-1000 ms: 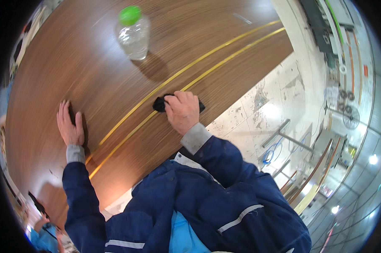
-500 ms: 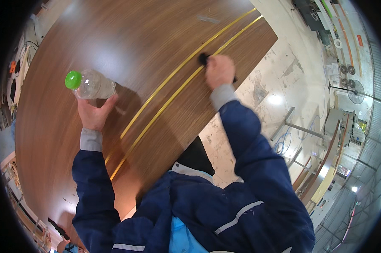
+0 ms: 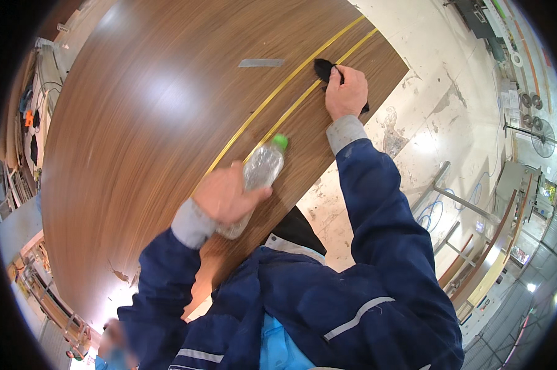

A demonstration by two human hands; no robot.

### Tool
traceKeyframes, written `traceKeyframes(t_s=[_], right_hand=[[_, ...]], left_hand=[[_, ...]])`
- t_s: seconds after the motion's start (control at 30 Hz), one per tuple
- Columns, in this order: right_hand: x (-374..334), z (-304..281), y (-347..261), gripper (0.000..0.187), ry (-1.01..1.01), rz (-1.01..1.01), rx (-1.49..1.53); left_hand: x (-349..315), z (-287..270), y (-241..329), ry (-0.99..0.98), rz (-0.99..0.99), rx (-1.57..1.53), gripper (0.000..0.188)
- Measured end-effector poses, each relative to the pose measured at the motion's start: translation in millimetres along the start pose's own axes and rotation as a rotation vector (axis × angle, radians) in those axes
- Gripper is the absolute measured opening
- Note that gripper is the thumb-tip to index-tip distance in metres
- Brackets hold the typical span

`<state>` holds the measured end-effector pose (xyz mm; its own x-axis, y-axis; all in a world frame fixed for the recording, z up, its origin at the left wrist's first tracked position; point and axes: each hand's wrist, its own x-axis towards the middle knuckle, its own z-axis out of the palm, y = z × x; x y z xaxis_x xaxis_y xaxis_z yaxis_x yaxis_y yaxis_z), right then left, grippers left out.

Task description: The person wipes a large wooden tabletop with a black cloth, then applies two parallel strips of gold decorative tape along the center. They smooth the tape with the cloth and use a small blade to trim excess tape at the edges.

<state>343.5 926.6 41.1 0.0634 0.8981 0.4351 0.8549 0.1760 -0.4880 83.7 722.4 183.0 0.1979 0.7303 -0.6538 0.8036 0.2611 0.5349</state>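
Observation:
My left hand (image 3: 226, 194) is closed round a clear plastic bottle (image 3: 264, 168) with a green cap, tilted over the near part of a brown wood-grain panel (image 3: 137, 154). The cap end points away and to the right, and clear liquid seems to be inside, though blur makes this uncertain. Toward the panel's right edge, my right hand (image 3: 347, 92) pinches a black cloth (image 3: 325, 69) against the surface. That cloth lies across the nearer of two gold strips (image 3: 291, 110) running diagonally along the panel. Part of the cloth hangs out below my fingers.
A short grey strip (image 3: 261, 63) lies on the panel beyond the gold lines. To the right, a metal frame (image 3: 454, 194) and blue hose (image 3: 431, 213) stand on the stained floor, with a fan (image 3: 542, 137) farther off. Another person (image 3: 115, 345) is partly visible at lower left.
The bottle has moved right and toward me in my left hand, from the far side of the gold strips, its cap now pointing rightward. My right hand has shifted slightly right with the cloth.

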Motion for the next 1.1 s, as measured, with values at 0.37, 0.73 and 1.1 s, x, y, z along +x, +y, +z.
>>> traceKeyframes(t_s=[0.37,0.73,1.1], right_hand=[[-5.9,-46.0,-34.6,0.019,-0.312,-0.152,-0.099],[29.4,-26.4,2.6,0.022,-0.478,-0.273,-0.437],[-92.2,-49.1,-57.1,0.028,-0.838,-0.963,0.619]], left_hand=[[21.7,-13.3,6.7,0.425,0.288,-0.567,0.057],[28.9,-43.9,-138.8,1.14,0.22,-0.767,0.059],[36.1,-5.3,-111.5,1.418,-0.141,-0.725,0.066]])
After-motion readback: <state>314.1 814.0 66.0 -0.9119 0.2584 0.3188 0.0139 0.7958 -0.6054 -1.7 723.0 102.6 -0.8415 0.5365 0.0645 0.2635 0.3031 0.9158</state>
